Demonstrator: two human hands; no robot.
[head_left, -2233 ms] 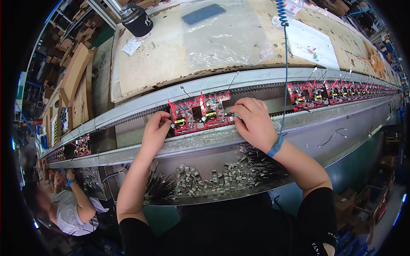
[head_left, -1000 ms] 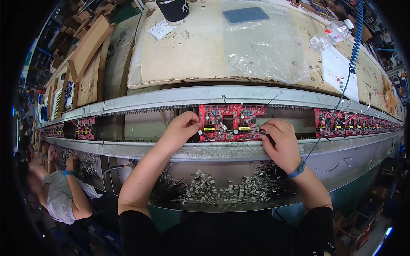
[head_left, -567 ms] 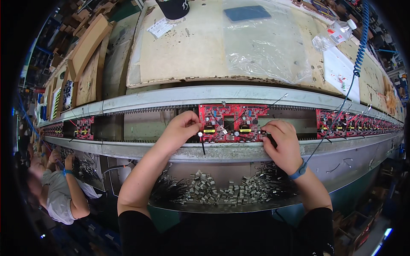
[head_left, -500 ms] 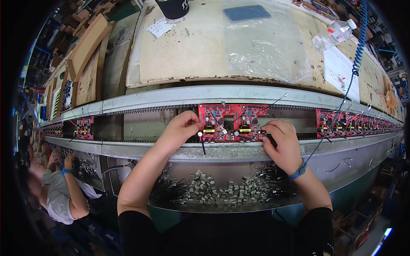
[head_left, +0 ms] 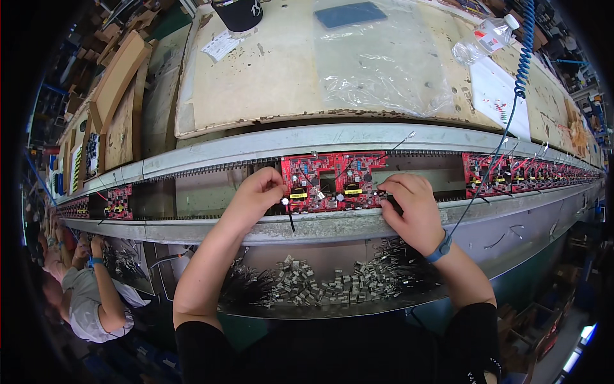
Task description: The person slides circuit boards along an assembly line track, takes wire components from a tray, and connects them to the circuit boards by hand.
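Two red circuit boards lie side by side on the rail line before me, each with a yellow-labelled part, small round components and dark wires. My left hand is closed in a pinch at the outer left edge of the left board, beside a pale round component and a black wire hanging over the near rail. At the outer right edge of the right board, my right hand has thumb and fingers curled in; a small dark piece shows at their tips. Both hands' exact contact is partly hidden.
A metal tray below holds a pile of metal-ended parts with black leads. More red boards stand along the line. Beyond the rail are a worktable, a bottle and a blue coiled cord. Another person works at left.
The whole view has shifted slightly, so the scene sits a little further left. Both hands stay at the outer edges of the two boards, with hardly any change in their grip.
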